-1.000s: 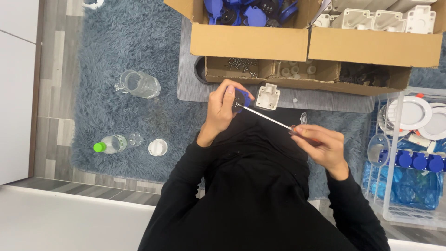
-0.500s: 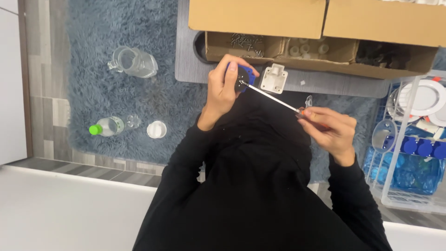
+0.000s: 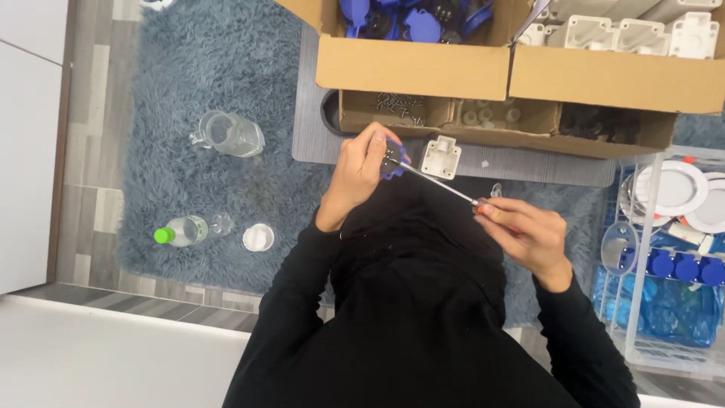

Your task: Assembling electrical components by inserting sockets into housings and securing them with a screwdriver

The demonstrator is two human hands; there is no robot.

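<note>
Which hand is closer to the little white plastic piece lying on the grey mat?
Left. The left hand is just beside the white plastic piece; the right hand is farther away, below and to its right.

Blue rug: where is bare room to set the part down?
Bare rug lies above the glass jar, and between jar and bottle. Grey mat right of the white housing is free. Boxes and right-side rack are crowded.

Left hand (image 3: 361,170) grips a small blue part (image 3: 393,159); right hand (image 3: 525,230) holds a screwdriver (image 3: 442,183), tip set against that part. White housing (image 3: 440,156) lies just beyond on the grey mat (image 3: 317,136), cardboard boxes (image 3: 423,72) behind.
</note>
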